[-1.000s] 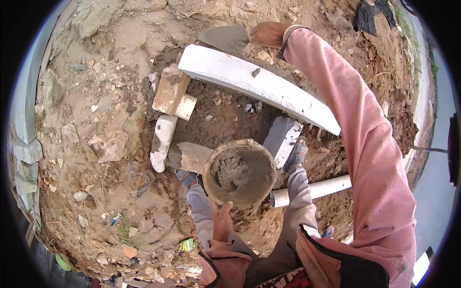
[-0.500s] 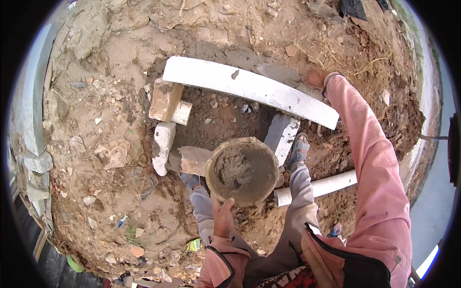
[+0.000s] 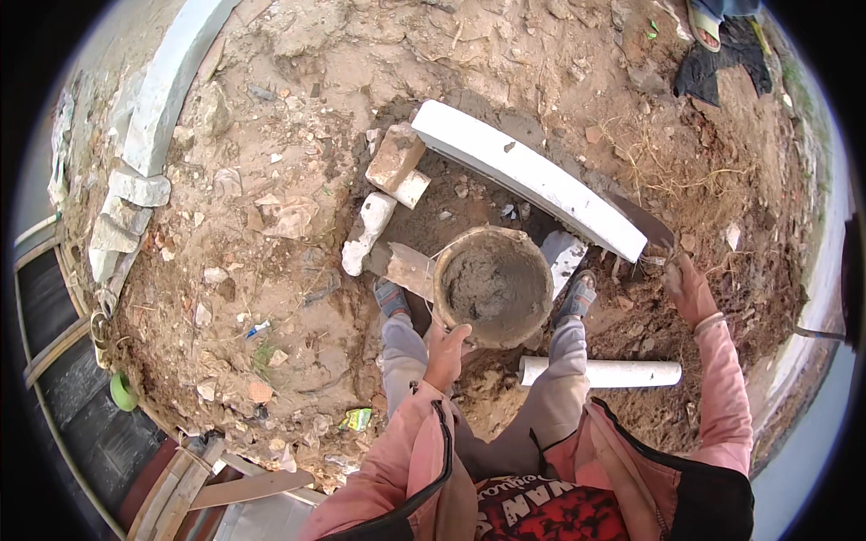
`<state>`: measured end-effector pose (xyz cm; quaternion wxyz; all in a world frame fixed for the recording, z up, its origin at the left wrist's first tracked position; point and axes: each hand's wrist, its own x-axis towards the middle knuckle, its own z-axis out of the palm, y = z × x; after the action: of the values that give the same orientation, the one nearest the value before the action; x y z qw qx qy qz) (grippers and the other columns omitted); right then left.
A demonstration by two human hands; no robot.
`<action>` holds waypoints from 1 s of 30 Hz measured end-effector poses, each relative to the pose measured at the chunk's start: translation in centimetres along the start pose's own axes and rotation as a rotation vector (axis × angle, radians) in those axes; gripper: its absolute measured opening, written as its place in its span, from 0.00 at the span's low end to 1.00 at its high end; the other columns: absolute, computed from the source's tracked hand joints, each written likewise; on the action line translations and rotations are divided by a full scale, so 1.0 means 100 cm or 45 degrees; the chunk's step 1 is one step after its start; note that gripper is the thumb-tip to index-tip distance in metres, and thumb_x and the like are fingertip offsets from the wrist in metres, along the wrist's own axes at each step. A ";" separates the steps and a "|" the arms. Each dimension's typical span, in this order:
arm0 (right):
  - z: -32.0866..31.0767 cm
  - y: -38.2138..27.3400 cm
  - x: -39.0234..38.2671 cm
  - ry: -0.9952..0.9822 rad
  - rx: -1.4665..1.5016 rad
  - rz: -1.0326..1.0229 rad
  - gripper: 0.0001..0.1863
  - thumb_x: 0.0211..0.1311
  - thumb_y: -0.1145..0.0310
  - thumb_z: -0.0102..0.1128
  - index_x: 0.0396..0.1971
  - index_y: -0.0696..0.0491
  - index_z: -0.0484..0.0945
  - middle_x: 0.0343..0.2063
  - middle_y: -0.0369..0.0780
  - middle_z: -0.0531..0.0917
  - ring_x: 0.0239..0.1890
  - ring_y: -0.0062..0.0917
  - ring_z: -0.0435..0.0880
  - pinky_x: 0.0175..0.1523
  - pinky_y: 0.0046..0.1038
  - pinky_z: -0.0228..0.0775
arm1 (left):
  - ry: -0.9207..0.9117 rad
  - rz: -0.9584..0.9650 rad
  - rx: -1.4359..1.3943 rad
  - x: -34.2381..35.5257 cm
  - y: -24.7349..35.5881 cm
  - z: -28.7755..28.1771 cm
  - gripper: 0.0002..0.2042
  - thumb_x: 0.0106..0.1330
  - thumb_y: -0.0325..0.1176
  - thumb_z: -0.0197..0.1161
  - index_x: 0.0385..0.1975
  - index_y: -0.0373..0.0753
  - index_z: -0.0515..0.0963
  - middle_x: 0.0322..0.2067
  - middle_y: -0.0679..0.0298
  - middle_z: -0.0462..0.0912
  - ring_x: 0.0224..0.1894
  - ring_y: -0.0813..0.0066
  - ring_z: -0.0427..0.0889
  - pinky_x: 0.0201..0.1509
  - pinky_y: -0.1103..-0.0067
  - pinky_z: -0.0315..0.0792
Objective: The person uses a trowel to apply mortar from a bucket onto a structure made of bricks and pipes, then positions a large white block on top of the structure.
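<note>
A round bucket of wet grey mortar [image 3: 492, 284] sits between my feet, and my left hand [image 3: 445, 353] grips its near-left rim, thumb over the edge. My right hand [image 3: 690, 290] is closed around the handle of a trowel [image 3: 642, 222]. The trowel's dark blade lies along the far side of a long white block [image 3: 532, 176], close to its right end. A second white block [image 3: 563, 254] runs from under the long one's right part to the bucket. At the left end stand a brown-stained block [image 3: 394, 155] and a rough white block [image 3: 369, 233].
A flat board-like piece [image 3: 410, 270] touches the bucket's left side. A white pipe [image 3: 622, 372] lies behind my right foot. Another person's sandaled foot [image 3: 706, 32] and black plastic [image 3: 726, 68] are at the far right. A pale wall [image 3: 180, 81] edges the rubble-strewn ground on the left.
My right hand has drawn back from beyond the long block to its right end, bringing the trowel along. My left hand stays on the bucket. The view has turned, and another person's foot now shows.
</note>
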<state>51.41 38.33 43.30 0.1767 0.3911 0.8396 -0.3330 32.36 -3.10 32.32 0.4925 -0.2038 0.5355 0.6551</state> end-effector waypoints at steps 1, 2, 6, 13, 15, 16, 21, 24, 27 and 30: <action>0.006 -0.027 -0.030 -0.045 0.172 -0.042 0.14 0.62 0.65 0.55 0.41 0.56 0.66 0.28 0.46 0.75 0.31 0.35 0.77 0.39 0.33 0.70 | -0.006 0.028 0.013 -0.008 0.012 0.002 0.32 0.60 0.21 0.55 0.66 0.47 0.54 0.51 0.62 0.73 0.45 0.73 0.80 0.35 0.79 0.82; 0.016 -0.030 -0.057 -0.078 0.167 -0.090 0.13 0.61 0.65 0.56 0.40 0.56 0.66 0.27 0.44 0.75 0.30 0.34 0.74 0.40 0.31 0.69 | -0.043 -0.055 0.059 -0.019 0.021 0.009 0.34 0.60 0.21 0.55 0.66 0.47 0.53 0.53 0.62 0.72 0.48 0.70 0.79 0.39 0.75 0.82; 0.098 -0.082 -0.114 -0.105 0.687 -0.014 0.20 0.63 0.62 0.58 0.48 0.58 0.68 0.36 0.44 0.75 0.40 0.27 0.73 0.48 0.29 0.67 | -0.190 0.039 -0.092 -0.066 0.036 0.005 0.35 0.60 0.22 0.55 0.68 0.49 0.50 0.56 0.61 0.68 0.52 0.67 0.77 0.45 0.71 0.82; 0.087 -0.198 -0.167 0.260 0.725 -0.211 0.17 0.64 0.60 0.58 0.41 0.59 0.67 0.30 0.43 0.75 0.33 0.28 0.73 0.42 0.30 0.69 | -0.219 0.020 0.067 -0.184 0.128 0.014 0.30 0.61 0.28 0.57 0.64 0.45 0.55 0.52 0.60 0.71 0.50 0.69 0.76 0.47 0.71 0.78; 0.059 -0.231 -0.181 0.329 0.654 -0.363 0.17 0.64 0.61 0.58 0.40 0.58 0.67 0.28 0.42 0.74 0.32 0.28 0.72 0.41 0.31 0.69 | -0.120 0.164 0.093 -0.213 0.149 0.020 0.25 0.61 0.29 0.58 0.58 0.40 0.60 0.47 0.58 0.73 0.47 0.72 0.77 0.43 0.78 0.76; 0.048 -0.241 -0.178 0.271 0.622 -0.410 0.17 0.64 0.61 0.58 0.39 0.58 0.66 0.28 0.45 0.75 0.31 0.29 0.75 0.39 0.33 0.69 | -0.237 0.436 -0.012 -0.218 0.159 0.025 0.24 0.60 0.29 0.58 0.57 0.39 0.62 0.47 0.58 0.73 0.48 0.71 0.76 0.48 0.78 0.74; 0.015 -0.280 -0.203 0.281 0.327 -0.526 0.17 0.63 0.62 0.57 0.43 0.58 0.66 0.26 0.52 0.79 0.28 0.48 0.81 0.34 0.42 0.72 | -0.233 0.796 -0.385 -0.251 0.177 0.041 0.37 0.49 0.20 0.49 0.66 0.40 0.56 0.58 0.59 0.66 0.59 0.69 0.67 0.62 0.75 0.63; -0.014 -0.296 -0.236 0.257 0.078 -0.707 0.17 0.62 0.66 0.56 0.46 0.59 0.66 0.28 0.55 0.79 0.32 0.50 0.81 0.37 0.42 0.72 | -0.094 1.130 -0.116 -0.246 0.183 0.028 0.43 0.47 0.21 0.50 0.71 0.37 0.47 0.65 0.58 0.58 0.66 0.68 0.57 0.68 0.77 0.52; -0.031 -0.319 -0.249 -0.202 0.136 -0.417 0.18 0.59 0.67 0.56 0.46 0.60 0.68 0.30 0.57 0.80 0.33 0.51 0.81 0.38 0.42 0.73 | 0.005 1.307 0.118 -0.246 0.190 0.023 0.43 0.50 0.25 0.51 0.71 0.31 0.43 0.72 0.54 0.43 0.74 0.68 0.41 0.73 0.79 0.38; -0.013 -0.293 -0.170 -0.270 0.047 -0.519 0.20 0.58 0.66 0.57 0.46 0.63 0.69 0.29 0.58 0.80 0.30 0.53 0.81 0.35 0.43 0.74 | -0.027 1.386 0.165 -0.267 0.200 0.037 0.42 0.51 0.27 0.52 0.71 0.32 0.45 0.73 0.54 0.40 0.74 0.64 0.36 0.74 0.75 0.33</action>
<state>39.36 16.25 66.04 0.1858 0.1792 0.8717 -0.4166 27.61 -10.02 64.81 0.0994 0.1402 0.5978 0.7830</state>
